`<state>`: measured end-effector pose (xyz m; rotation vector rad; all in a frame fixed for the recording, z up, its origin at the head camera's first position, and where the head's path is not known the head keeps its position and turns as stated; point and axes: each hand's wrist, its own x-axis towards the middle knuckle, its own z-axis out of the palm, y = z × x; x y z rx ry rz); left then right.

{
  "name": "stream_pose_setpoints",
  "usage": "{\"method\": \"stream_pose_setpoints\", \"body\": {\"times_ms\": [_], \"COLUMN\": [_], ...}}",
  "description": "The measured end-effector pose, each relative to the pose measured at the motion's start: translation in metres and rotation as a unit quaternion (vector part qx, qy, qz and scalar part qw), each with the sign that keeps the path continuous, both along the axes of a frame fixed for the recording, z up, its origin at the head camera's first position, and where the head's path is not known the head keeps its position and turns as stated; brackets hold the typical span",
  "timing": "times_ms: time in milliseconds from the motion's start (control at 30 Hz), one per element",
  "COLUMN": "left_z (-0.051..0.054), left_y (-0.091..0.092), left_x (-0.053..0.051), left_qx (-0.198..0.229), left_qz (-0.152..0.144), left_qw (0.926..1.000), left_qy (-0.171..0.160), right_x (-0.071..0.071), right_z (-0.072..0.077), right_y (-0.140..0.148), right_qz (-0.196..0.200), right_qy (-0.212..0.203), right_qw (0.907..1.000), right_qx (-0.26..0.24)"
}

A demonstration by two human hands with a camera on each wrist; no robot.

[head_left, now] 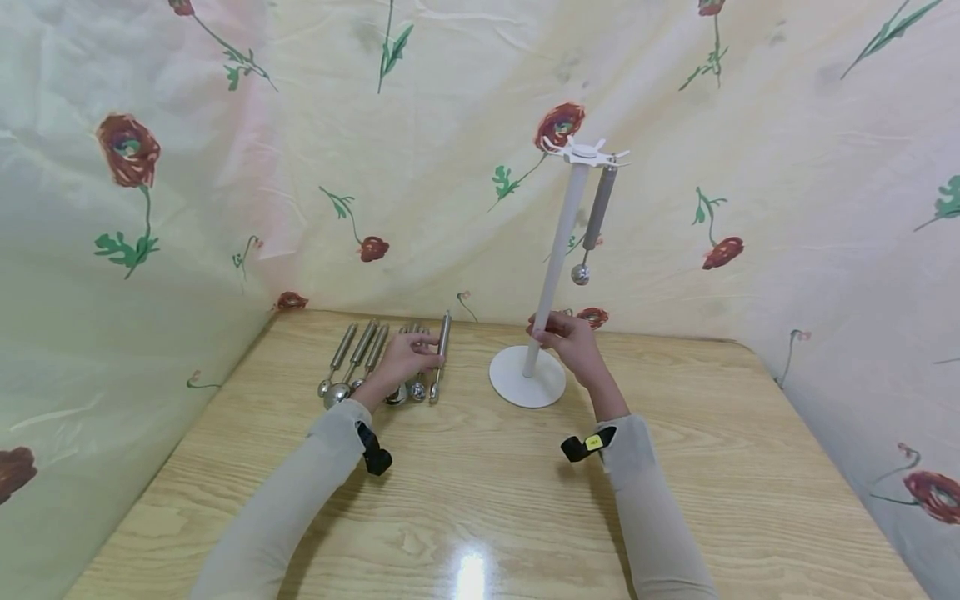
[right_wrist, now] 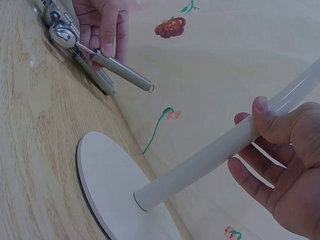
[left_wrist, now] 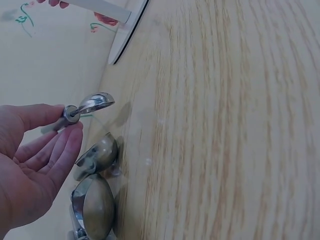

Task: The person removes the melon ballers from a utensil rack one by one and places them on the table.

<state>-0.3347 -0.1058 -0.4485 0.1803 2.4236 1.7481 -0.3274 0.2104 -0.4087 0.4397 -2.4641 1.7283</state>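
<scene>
My left hand (head_left: 405, 360) pinches a small metal scoop (head_left: 444, 335) by its grey handle, between thumb and fingers. In the left wrist view the scoop's shiny half-round bowl (left_wrist: 97, 102) sticks out past the fingertips, above the table. Its looped handle end points towards the stand in the right wrist view. My right hand (head_left: 576, 340) holds the lower pole (right_wrist: 200, 162) of a white hanging stand, thumb on one side and fingers on the other. From one hook of the stand's top rack (head_left: 585, 152) hangs another metal utensil (head_left: 600, 208) with a small round head.
Several metal utensils (head_left: 362, 346) lie side by side at the table's back left, some partly behind my left hand. The stand's round white base (head_left: 513, 390) rests on the wooden table (head_left: 465, 475). A flowered cloth (head_left: 420, 167) hangs behind.
</scene>
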Motion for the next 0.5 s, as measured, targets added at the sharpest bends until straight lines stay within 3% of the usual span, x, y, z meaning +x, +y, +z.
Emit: {"method": "stream_pose_setpoints", "body": {"times_ms": [500], "left_z": [0.0003], "left_y": [0.0051], "left_x": [-0.0026], "left_qx": [0.001], "left_qz": [-0.001], "left_qw": [0.9999], "left_qy": [-0.015], "right_x": [-0.0027], "right_z": [-0.0015], "right_y": [0.0014], "right_qz": [0.003], "right_qy": [-0.001], "right_qw": [1.0000], "right_qx": [-0.005]}}
